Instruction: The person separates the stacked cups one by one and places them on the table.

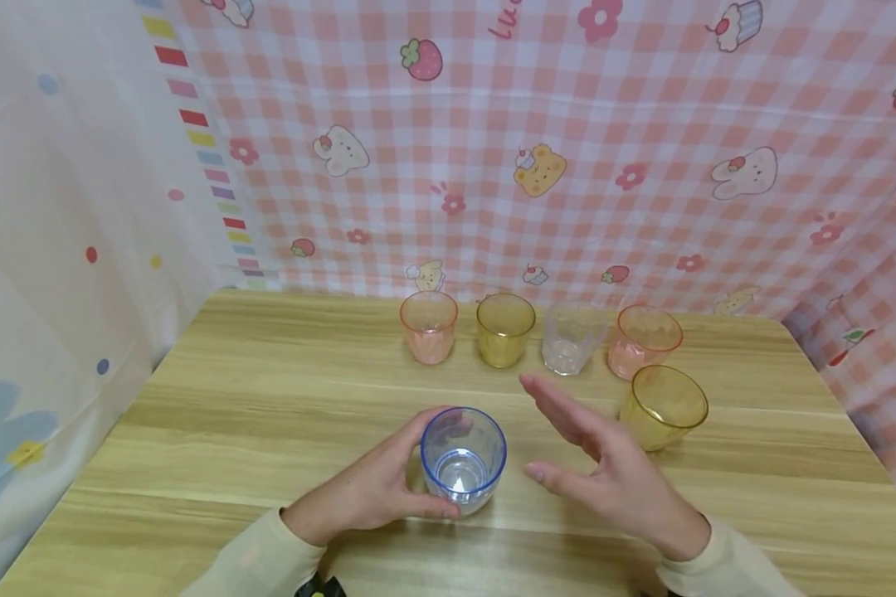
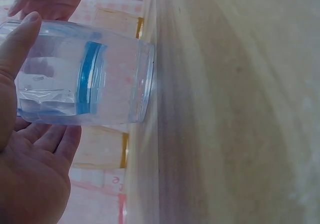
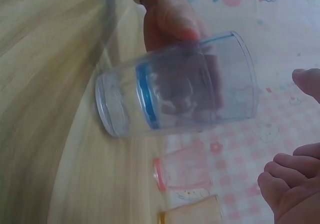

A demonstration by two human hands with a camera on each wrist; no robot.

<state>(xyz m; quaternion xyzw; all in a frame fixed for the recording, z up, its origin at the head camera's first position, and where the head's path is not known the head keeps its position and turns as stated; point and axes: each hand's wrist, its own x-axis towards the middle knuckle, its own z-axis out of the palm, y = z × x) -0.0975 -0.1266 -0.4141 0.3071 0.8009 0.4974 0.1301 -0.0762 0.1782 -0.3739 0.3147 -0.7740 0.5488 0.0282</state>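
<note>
In the head view my left hand (image 1: 377,489) grips a blue-rimmed plastic cup (image 1: 465,460) from its left side, thumb in front and fingers behind. The wrist views show this cup nested in a clear cup (image 3: 114,106), with its blue base (image 3: 146,94) partway up inside the clear wall. The pair is upright, its bottom right at the tabletop. My right hand (image 1: 612,477) is held to the right of the cups, apart from them, with fingers extended and thumb spread. Beyond that hand is a yellow cup (image 1: 660,410).
Along the back of the wooden table (image 1: 269,398) stand a pink cup (image 1: 429,332), a yellow cup (image 1: 504,332), a clear cup (image 1: 567,352) and another pink cup (image 1: 642,340). The nearer yellow cup is at the right. A checked curtain (image 1: 478,149) hangs behind the table.
</note>
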